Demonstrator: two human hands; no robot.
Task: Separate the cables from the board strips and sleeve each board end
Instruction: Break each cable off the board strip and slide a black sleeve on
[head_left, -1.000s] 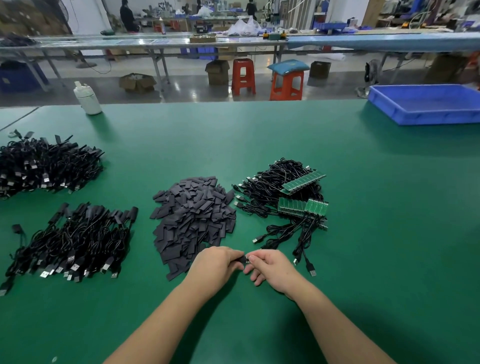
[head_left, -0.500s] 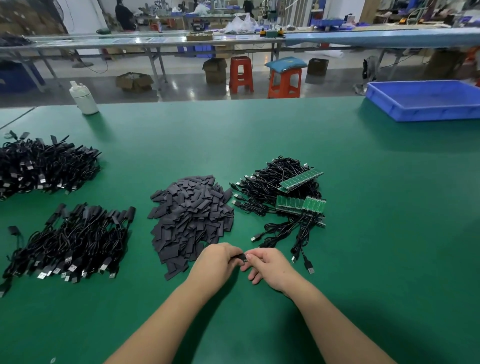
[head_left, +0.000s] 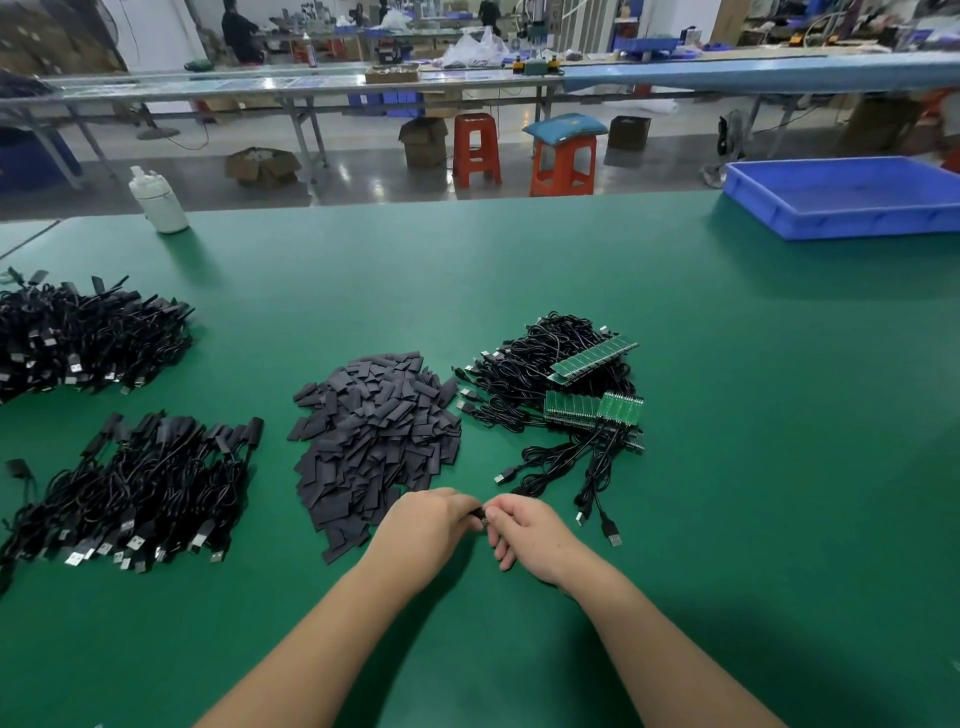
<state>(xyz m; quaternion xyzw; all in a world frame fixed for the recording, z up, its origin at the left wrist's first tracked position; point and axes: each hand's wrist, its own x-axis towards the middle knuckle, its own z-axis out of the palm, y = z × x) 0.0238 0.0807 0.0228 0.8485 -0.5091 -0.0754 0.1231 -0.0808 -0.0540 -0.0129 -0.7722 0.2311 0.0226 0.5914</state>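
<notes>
My left hand (head_left: 428, 525) and my right hand (head_left: 524, 530) meet near the table's front, fingers curled, pinching a small black piece (head_left: 479, 515) between them; most of it is hidden by the fingers. Just behind my hands lies a heap of dark grey sleeves (head_left: 376, 436). To its right sits a tangle of black cables (head_left: 535, 379) joined to green board strips (head_left: 592, 408), with another green strip (head_left: 595, 358) on top. Left of the sleeves is a pile of sleeved cables (head_left: 140, 483).
A second black cable pile (head_left: 78, 338) lies at the far left. A white bottle (head_left: 158, 200) stands at the table's back left edge, a blue tray (head_left: 852, 197) at the back right. Orange stools (head_left: 561, 161) and benches stand beyond the green table (head_left: 727, 467).
My hands have stayed together at the same spot, fingers working the small black piece. The view has shifted slightly; the piles have not moved.
</notes>
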